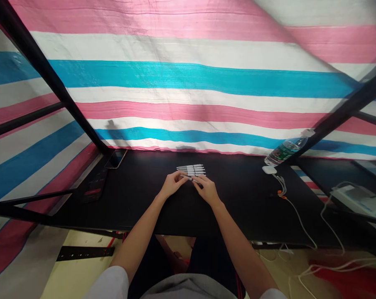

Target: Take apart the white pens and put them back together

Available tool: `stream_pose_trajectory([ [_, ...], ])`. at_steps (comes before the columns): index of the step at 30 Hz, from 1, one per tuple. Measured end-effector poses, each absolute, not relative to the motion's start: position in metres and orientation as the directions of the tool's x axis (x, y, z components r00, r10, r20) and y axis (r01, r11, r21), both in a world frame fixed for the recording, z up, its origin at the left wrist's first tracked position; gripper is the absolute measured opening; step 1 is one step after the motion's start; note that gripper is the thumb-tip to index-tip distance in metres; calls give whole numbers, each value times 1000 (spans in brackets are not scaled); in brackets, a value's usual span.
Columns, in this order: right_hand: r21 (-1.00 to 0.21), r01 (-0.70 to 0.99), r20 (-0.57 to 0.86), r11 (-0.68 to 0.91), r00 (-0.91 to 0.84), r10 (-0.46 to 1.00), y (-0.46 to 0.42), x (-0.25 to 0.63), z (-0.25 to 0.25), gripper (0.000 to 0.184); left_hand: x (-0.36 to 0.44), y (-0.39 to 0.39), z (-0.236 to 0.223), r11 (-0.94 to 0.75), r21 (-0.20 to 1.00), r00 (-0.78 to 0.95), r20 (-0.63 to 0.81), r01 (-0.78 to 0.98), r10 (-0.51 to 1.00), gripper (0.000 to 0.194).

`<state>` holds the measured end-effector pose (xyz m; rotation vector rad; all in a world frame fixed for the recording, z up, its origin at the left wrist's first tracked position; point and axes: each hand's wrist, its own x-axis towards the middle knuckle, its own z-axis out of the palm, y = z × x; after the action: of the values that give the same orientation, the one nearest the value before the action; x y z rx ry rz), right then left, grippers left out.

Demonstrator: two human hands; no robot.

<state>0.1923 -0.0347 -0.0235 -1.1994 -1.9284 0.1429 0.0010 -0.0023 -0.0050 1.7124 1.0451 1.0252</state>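
Observation:
Both my hands meet at the middle of a black table (138, 199). My left hand (172, 182) and my right hand (205, 187) are closed in a pinch on the two ends of one white pen (188, 177), held just above the tabletop. Right behind them lies a neat row of several white pens (191, 169), side by side and pointing left to right.
A phone (116, 158) lies at the table's back left beside a black frame post. A dark flat device (94, 187) sits at the left edge. A water bottle (284, 150) leans at the back right, near a white charger (269, 169) and its cable. A striped tarp hangs behind.

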Motion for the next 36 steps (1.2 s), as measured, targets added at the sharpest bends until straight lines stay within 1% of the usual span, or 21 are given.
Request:
stream_pose_trajectory([
  [3, -514, 685, 570, 517, -177, 802, -36, 192, -22, 25, 2, -1, -8, -222, 969, 364, 171, 105, 916, 34],
  [6, -494, 689, 587, 530, -185, 788, -36, 191, -19, 25, 1, 0, -9, -211, 968, 291, 165, 136, 942, 30],
  [8, -479, 689, 600, 543, -195, 776, -36, 191, -17, 27, 0, 2, -8, -206, 964, 210, 169, 166, 963, 34],
  [10, -475, 690, 599, 546, -201, 775, -36, 191, -17, 28, -2, 3, -7, -196, 969, 163, 171, 148, 972, 36],
  [14, -501, 680, 576, 535, -199, 793, -36, 192, -19, 29, -3, 3, -5, -173, 984, 198, 162, 38, 967, 33],
  [16, -519, 677, 570, 521, -180, 802, -36, 192, -19, 28, -2, 4, -4, -170, 985, 208, 163, 17, 964, 34],
  [22, -523, 707, 566, 476, -130, 814, -36, 192, -19, 26, -5, 8, -3, -203, 979, 102, 202, -5, 974, 34],
  [29, -534, 720, 562, 444, -89, 822, -36, 192, -19, 25, -6, 12, -9, -169, 981, 16, 172, -95, 985, 34],
  [32, -537, 718, 563, 443, -87, 822, -36, 192, -19, 25, -6, 12, -8, -162, 982, 20, 165, -102, 986, 33],
  [36, -544, 709, 568, 449, -82, 819, -35, 192, -20, 26, -5, 11, -8, -149, 986, 128, 158, -75, 979, 30],
])
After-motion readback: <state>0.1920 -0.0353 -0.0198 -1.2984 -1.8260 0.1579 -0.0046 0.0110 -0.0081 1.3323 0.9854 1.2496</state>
